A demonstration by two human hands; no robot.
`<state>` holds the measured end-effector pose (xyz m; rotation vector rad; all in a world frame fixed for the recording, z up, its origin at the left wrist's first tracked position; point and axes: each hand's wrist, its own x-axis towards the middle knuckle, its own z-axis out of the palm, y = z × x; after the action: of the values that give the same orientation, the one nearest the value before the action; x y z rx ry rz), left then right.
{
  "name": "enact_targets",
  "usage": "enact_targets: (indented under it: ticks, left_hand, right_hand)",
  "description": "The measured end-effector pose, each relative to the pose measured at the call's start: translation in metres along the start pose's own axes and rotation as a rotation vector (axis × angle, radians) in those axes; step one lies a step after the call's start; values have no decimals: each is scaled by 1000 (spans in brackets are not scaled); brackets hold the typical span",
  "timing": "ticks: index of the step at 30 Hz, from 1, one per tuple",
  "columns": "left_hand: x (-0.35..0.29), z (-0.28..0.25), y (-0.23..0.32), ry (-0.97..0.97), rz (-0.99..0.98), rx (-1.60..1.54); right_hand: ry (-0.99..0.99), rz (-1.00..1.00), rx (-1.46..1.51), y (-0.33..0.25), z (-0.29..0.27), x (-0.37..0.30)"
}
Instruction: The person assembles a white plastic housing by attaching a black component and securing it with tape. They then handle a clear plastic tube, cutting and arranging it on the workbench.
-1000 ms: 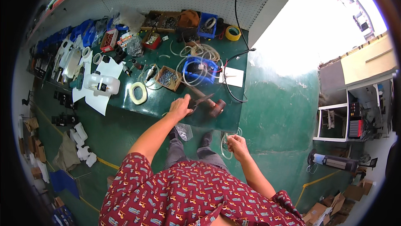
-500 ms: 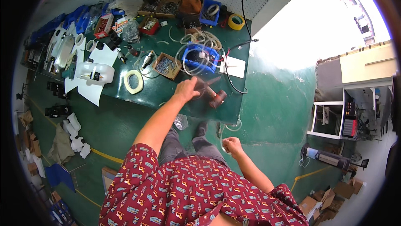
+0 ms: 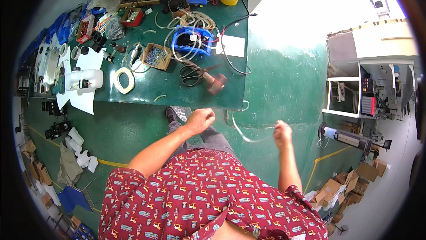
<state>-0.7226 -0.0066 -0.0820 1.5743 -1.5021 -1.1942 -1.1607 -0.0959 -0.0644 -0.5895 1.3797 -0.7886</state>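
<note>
Just off the table's front edge is my left hand (image 3: 199,121), fingers curled in and no object showing in them. Farther right, over the green floor, my right hand (image 3: 283,133) is closed on a clear plastic tube (image 3: 239,130). The tube sags in a curve from the table's front right corner to that hand; its stretch near the fingers is blurred. On the table beyond my left hand lie black-handled scissors (image 3: 190,76), their blades pointing right. Against them rests a mallet (image 3: 216,84) with a reddish-brown head. A short piece of tube (image 3: 160,97) lies by the front edge.
A blue bin (image 3: 192,40) with coiled tubing, a cardboard box of small metal parts (image 3: 156,56), a cream tape roll (image 3: 124,80) and a white plastic tank (image 3: 87,79) stand on the green table (image 3: 146,90). A black cable (image 3: 227,60) hangs across its right side.
My left hand has let go of the scissors, now lying by the mallet, and drawn back off the table. My right hand has moved right and up, stretching the tube out.
</note>
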Motion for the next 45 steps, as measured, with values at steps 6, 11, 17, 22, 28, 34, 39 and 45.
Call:
enact_targets:
  ticks: [6,11,17,22,28,34,39,45]
  left_hand:
    - [-22,6,-6,-80,-78,66]
    - [-22,2,-16,-160,-151,145]
    - [2,48,-32,-403,-337,107]
    - [30,120,-78,-286,-493,-89]
    - [59,146,-91,330,-781,-252]
    - [9,136,-181,284,-1256,-59]
    - [-80,66,-194,374,-1436,-184]
    - [-240,-7,-193,983,-1324,-629]
  right_hand:
    - [277,-127,54,-85,-45,-9]
    - [253,-141,-387,-3,-32,-8]
    - [85,489,171,111,39,-24]
    - [-66,507,274,128,135,-37]
    - [-41,261,243,117,177,-38]
    - [-153,188,36,111,181,-30]
    - [-437,343,-66,141,216,-44]
    - [-803,501,-181,161,309,-79]
